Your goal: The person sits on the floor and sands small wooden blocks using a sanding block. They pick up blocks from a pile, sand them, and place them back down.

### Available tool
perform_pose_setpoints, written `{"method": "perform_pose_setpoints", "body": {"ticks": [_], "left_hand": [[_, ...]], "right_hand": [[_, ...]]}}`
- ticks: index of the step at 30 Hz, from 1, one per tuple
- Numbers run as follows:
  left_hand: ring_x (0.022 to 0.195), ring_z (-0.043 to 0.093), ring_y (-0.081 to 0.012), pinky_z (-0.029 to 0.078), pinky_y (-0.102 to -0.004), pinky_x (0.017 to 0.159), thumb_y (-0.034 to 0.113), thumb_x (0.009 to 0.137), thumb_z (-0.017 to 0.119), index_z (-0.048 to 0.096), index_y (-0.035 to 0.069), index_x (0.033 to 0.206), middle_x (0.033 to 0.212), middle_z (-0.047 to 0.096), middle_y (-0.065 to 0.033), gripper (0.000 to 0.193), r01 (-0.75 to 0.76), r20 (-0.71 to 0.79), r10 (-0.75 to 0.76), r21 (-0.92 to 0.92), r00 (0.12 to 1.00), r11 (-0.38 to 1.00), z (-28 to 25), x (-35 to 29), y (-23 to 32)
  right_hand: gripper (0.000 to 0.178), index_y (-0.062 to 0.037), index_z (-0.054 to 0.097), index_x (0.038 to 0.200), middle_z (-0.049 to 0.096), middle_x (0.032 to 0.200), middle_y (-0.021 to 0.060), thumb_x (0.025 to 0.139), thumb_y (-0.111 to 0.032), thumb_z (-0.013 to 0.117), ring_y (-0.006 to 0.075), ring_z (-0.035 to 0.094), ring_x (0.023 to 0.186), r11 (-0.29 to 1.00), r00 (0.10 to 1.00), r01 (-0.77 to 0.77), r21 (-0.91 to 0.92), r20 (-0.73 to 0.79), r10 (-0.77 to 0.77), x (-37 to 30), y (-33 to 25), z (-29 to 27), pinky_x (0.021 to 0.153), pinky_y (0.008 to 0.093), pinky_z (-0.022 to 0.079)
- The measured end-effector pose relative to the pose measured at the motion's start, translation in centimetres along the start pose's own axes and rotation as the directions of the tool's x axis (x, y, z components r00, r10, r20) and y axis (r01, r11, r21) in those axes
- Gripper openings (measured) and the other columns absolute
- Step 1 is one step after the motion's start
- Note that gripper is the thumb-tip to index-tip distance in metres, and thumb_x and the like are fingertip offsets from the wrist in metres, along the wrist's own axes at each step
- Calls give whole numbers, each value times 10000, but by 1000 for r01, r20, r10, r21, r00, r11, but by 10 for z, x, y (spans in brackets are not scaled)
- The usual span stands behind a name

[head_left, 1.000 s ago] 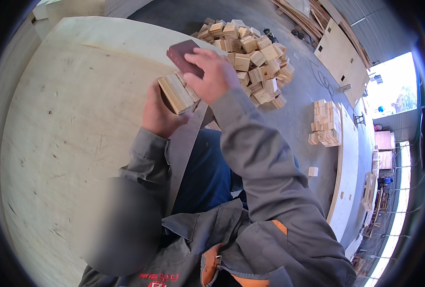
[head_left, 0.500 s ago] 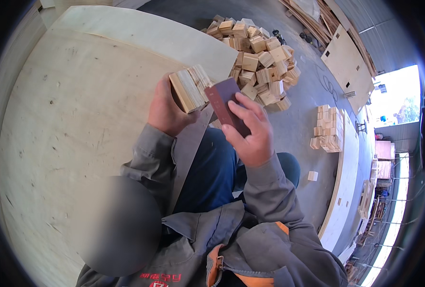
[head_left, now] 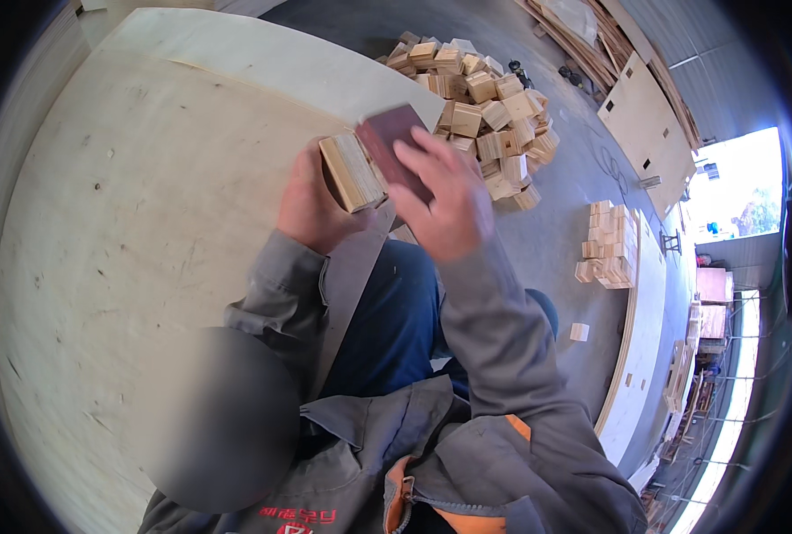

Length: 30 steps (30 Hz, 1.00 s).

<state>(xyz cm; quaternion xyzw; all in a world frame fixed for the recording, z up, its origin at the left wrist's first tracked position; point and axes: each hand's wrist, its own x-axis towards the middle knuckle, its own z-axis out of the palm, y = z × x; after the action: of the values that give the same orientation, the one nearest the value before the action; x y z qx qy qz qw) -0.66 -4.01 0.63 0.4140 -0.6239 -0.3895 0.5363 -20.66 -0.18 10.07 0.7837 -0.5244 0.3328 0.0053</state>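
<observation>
My left hand (head_left: 313, 203) is wrapped around a layered plywood block (head_left: 352, 171), held up above the edge of a large pale plywood sheet (head_left: 173, 205). In my right hand (head_left: 445, 191) is a dark red sanding block (head_left: 396, 147), gripped with the fingers on top and the thumb along its near side. The sanding block lies against the right-hand side of the plywood block and covers part of it. My right hand is slightly smeared by motion. Some fingers of my left hand are hidden behind the plywood block.
A heap of loose plywood blocks (head_left: 503, 116) lies on the grey floor beyond my right hand. Farther right stand a neat stack of blocks (head_left: 611, 245) and a long pale board (head_left: 649, 307). One lone block (head_left: 579, 332) sits near my knee. Timber strips (head_left: 583, 44) lean by the wall.
My right hand has moved the sanding block up and to the left, over the side of the plywood block. My left hand and its block have barely moved.
</observation>
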Motion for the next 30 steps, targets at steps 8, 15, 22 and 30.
{"method": "perform_pose_setpoints", "body": {"ticks": [8, 15, 22, 30], "left_hand": [[1270, 689, -254, 581, -408, 1075, 80, 713, 966, 475, -8, 1496, 1376, 668, -166, 929, 31, 45, -33, 58, 998, 998, 1, -1, 3], [1296, 675, -293, 573, -424, 1090, 56, 706, 958, 463, -2, 1504, 1401, 648, -180, 941, 36, 47, -34, -40, 998, 999, 3, 3, -6], [1308, 676, -287, 569, -427, 1111, 46, 720, 960, 456, -3, 1507, 1410, 648, -175, 936, 16, 62, -17, 12, 998, 1000, -1, -1, -5], [1300, 680, -292, 574, -429, 1102, 42, 723, 952, 458, 7, 1499, 1398, 652, -174, 920, 43, 57, -43, 6, 997, 999, 2, -1, -4]], "right_hand": [[505, -131, 801, 1350, 700, 1475, 132, 850, -162, 865, 374, 662, 1263, 996, 1000, 4, -89, -18, -6, -32, -16, -22, 1103, 501, 549], [464, -141, 815, 1351, 723, 1486, 138, 900, -251, 795, 404, 670, 1322, 990, 993, -100, -95, 61, 106, 66, 15, 26, 1162, 500, 528], [497, -119, 798, 1361, 684, 1504, 136, 871, -184, 849, 391, 654, 1287, 996, 1000, 12, -86, 3, -12, -17, -6, -16, 1114, 507, 549], [526, -132, 797, 1360, 677, 1502, 117, 839, -159, 871, 373, 654, 1252, 988, 1000, 3, -156, -9, -4, -36, -16, -29, 1093, 504, 547]]}}
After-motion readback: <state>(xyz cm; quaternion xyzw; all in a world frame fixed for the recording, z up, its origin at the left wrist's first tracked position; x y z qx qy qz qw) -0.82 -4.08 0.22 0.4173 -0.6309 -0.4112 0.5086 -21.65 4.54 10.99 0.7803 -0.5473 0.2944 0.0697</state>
